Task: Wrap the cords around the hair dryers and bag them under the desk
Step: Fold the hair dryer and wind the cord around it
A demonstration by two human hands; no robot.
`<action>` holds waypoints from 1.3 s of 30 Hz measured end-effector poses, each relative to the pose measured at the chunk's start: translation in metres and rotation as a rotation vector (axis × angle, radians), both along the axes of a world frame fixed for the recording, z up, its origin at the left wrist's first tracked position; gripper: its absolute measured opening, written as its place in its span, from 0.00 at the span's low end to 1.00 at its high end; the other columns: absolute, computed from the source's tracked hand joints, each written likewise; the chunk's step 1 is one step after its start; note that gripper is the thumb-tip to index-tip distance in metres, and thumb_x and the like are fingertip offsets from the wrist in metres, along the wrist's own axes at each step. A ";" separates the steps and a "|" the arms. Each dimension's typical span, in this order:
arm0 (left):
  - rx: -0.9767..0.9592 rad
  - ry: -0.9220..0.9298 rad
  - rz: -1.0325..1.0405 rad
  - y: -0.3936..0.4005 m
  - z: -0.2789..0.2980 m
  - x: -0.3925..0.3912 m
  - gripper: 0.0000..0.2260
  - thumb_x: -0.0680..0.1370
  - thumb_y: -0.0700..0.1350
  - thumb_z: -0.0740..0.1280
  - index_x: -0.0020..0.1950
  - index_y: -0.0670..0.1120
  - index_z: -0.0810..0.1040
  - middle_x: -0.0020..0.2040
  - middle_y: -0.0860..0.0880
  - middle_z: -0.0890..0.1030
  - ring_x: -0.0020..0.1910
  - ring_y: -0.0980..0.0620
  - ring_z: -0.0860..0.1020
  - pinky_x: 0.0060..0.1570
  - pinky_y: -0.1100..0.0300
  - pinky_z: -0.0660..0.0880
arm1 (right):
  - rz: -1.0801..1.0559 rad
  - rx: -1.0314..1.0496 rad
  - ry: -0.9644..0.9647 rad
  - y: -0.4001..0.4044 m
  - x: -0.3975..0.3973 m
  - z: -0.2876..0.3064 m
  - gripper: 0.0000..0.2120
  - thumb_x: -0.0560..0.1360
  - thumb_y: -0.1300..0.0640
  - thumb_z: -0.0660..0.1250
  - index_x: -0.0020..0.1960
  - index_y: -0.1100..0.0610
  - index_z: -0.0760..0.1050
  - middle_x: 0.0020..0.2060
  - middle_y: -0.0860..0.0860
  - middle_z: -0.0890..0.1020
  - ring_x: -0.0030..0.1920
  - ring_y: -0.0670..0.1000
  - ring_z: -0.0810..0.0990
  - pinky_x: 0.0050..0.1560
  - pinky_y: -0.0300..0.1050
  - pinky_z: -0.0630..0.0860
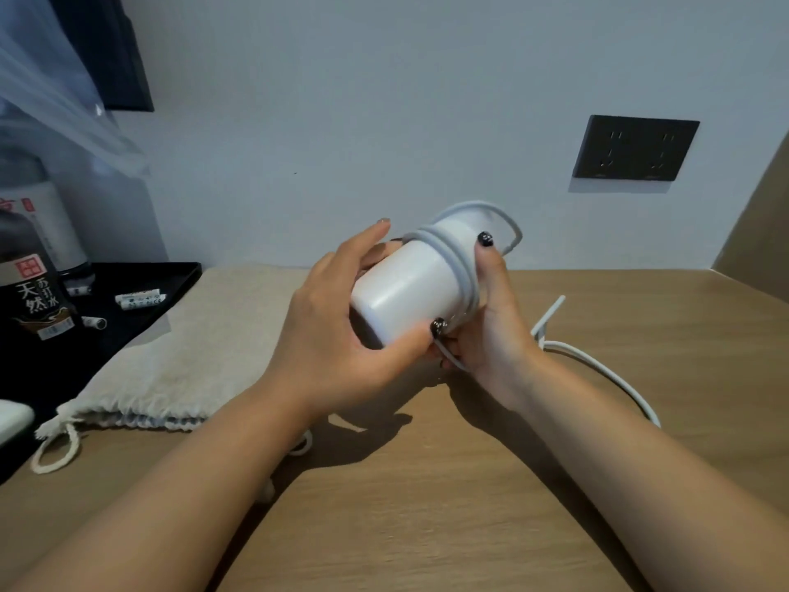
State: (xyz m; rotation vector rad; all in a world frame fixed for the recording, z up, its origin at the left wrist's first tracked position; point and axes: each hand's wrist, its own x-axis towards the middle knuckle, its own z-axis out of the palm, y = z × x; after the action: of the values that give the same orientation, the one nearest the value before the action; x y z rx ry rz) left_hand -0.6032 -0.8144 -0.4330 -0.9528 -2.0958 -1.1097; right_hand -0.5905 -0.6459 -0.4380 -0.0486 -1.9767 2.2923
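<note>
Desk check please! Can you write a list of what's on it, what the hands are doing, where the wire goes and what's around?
Surface: wooden desk.
Job's things: white hair dryer held above desk; cloth drawstring bag lying flat.
Clutter: black tray with bottles and small tubes.
Grippers: left hand and right hand both grip the dryer.
Cables: cord looped around dryer; the rest trails on desk.
Surroundings: wall socket, nothing plugged in.

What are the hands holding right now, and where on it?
Both hold the white hair dryer above the desk. The left hand grips its near end; the right hand holds the far part, over the wrapped cord.
</note>
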 end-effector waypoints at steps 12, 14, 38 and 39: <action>0.446 -1.291 -0.506 0.002 0.006 0.001 0.37 0.68 0.71 0.61 0.61 0.41 0.76 0.43 0.37 0.81 0.35 0.44 0.79 0.37 0.53 0.78 | -0.105 0.094 0.293 0.006 -0.003 0.001 0.42 0.63 0.26 0.57 0.58 0.60 0.75 0.42 0.59 0.76 0.41 0.55 0.76 0.37 0.46 0.73; 0.514 -1.373 -0.559 0.000 0.008 0.002 0.34 0.67 0.66 0.68 0.62 0.42 0.75 0.45 0.36 0.81 0.34 0.44 0.80 0.33 0.52 0.81 | -0.059 0.138 0.365 0.007 -0.002 0.001 0.41 0.61 0.22 0.60 0.51 0.58 0.76 0.39 0.58 0.76 0.39 0.52 0.76 0.34 0.42 0.72; 0.429 -0.798 -0.297 0.009 -0.007 -0.003 0.20 0.65 0.54 0.76 0.56 0.55 0.82 0.51 0.52 0.84 0.48 0.55 0.82 0.43 0.59 0.79 | -0.070 0.803 0.093 0.032 0.002 0.012 0.52 0.63 0.22 0.35 0.42 0.65 0.79 0.31 0.55 0.83 0.26 0.52 0.79 0.42 0.47 0.73; 0.413 -0.766 -0.264 0.010 -0.009 -0.003 0.25 0.63 0.56 0.76 0.60 0.55 0.81 0.53 0.54 0.83 0.50 0.57 0.81 0.43 0.61 0.79 | -0.070 0.800 0.096 0.032 0.002 0.011 0.51 0.65 0.23 0.35 0.42 0.65 0.79 0.31 0.54 0.84 0.25 0.51 0.78 0.39 0.44 0.71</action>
State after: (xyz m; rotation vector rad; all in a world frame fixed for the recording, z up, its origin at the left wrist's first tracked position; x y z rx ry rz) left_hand -0.6067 -0.8040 -0.4419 -0.6623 -2.1660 -2.2140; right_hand -0.5888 -0.6137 -0.4267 0.0608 -2.6091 1.2897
